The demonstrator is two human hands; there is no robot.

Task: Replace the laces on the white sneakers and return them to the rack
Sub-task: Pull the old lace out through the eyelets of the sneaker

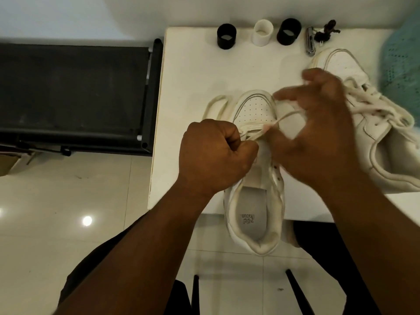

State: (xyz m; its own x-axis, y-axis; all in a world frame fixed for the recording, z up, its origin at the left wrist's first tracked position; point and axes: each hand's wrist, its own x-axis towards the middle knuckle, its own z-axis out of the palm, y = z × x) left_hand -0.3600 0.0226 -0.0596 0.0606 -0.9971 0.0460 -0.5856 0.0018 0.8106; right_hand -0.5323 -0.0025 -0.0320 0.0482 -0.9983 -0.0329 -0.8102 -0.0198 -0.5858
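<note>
A white sneaker lies toe-away on the front edge of the white table, its heel overhanging. My left hand is fisted over its left eyelet row and grips a cream lace there. My right hand hovers over the sneaker's right side with fingers curled, the same lace looping through them; it is blurred. A second white sneaker lies on its side at the right, with loose laces bunched on top. Another loose lace lies left of the first sneaker's toe.
At the table's back edge stand two black rolls and a white roll, beside a metal tool and a dark cord bundle. A teal woven thing sits at the right. A dark rack stands left of the table.
</note>
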